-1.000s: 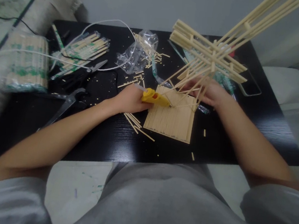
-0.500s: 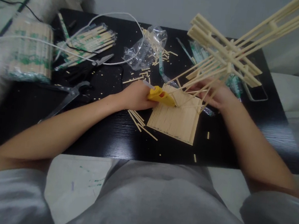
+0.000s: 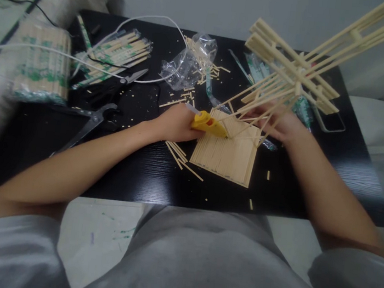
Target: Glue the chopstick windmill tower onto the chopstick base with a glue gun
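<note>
My left hand is wrapped round a yellow glue gun, a pale glue stick poking out of its rear. The gun's nozzle points at the foot of thin sticks on a flat square panel of bamboo sticks. A tall open frame of glued chopsticks rises from this panel and leans to the upper right, out of view. Behind its lower sticks, my right hand is closed round part of the frame. Some of the right fingers are hidden by the sticks.
Scissors and pliers-like cutters lie on the black table at left. Packs of wrapped chopsticks stand behind them. A white cable loops across the back, near crumpled clear plastic and cut stick pieces.
Almost nothing differs. The whole view has shifted slightly, while both hands keep their holds and the glue gun's nozzle stays at the same spot on the panel.
</note>
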`<state>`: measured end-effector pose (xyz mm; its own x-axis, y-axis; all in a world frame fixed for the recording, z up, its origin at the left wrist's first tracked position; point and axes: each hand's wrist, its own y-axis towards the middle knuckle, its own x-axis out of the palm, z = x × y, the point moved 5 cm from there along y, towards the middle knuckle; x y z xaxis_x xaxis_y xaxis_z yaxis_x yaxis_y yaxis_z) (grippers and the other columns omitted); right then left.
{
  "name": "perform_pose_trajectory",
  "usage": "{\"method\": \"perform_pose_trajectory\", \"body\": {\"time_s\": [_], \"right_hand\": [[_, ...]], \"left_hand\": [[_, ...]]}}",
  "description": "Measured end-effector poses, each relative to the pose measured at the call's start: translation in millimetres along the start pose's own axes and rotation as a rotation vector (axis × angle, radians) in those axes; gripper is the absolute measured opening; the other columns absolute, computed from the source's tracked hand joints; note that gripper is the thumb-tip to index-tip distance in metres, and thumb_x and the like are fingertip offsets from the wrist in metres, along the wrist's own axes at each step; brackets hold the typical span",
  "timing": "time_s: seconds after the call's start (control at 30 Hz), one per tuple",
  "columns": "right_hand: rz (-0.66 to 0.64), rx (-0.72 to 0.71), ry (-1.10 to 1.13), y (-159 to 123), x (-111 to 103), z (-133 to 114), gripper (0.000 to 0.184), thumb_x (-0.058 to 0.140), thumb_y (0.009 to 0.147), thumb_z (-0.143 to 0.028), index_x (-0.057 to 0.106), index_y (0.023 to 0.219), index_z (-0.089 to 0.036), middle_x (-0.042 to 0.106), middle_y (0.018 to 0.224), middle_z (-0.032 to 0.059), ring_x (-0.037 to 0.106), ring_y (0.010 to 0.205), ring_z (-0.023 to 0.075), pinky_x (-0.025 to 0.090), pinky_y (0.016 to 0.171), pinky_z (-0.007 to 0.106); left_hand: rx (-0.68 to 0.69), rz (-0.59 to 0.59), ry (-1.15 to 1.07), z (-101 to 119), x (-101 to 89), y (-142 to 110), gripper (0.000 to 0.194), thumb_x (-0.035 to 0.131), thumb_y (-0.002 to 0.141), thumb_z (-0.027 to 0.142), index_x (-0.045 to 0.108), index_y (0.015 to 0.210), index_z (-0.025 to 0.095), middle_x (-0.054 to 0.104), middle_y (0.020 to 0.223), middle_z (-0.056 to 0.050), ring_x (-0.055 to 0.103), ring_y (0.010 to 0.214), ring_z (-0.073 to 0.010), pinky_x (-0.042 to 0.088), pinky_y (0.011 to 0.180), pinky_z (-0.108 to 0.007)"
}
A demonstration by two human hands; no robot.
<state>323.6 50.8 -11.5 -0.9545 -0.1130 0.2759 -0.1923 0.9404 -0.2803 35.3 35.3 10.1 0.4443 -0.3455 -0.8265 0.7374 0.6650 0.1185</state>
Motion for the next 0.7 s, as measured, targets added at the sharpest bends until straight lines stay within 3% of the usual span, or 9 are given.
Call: {"method": "perform_pose_trajectory", "body": {"time_s": [0.17, 0.7], "right_hand": [[0.013, -0.003, 0.006, -0.5, 0.7, -0.9, 0.028, 0.047, 0.116, -0.005, 0.071, 0.103, -0.008, 0.082, 0.083, 0.0127, 0.082, 0.077, 0.0195, 0.065, 0.085, 0.038], [-0.078, -0.006, 0.003, 0.7, 0.8, 1.1, 0.012, 0.069, 0.109, -0.017, 0.075, 0.101, -0.011, 0.083, 0.089, 0.0125, 0.081, 0.082, 0.0222, 0.066, 0.091, 0.039]], "left_hand": [[0.0, -0.005, 0.008, 0.0, 0.6, -0.2, 0.02, 0.073, 0.087, 0.031, 0.08, 0.1, 0.017, 0.076, 0.085, -0.003, 0.07, 0.081, -0.0211, 0.05, 0.078, -0.031], [-0.005, -0.01, 0.013, 0.6, -0.1, -0.3, 0.02, 0.075, 0.087, 0.03, 0.08, 0.101, 0.016, 0.078, 0.088, -0.005, 0.071, 0.081, -0.0215, 0.052, 0.077, -0.031]]}}
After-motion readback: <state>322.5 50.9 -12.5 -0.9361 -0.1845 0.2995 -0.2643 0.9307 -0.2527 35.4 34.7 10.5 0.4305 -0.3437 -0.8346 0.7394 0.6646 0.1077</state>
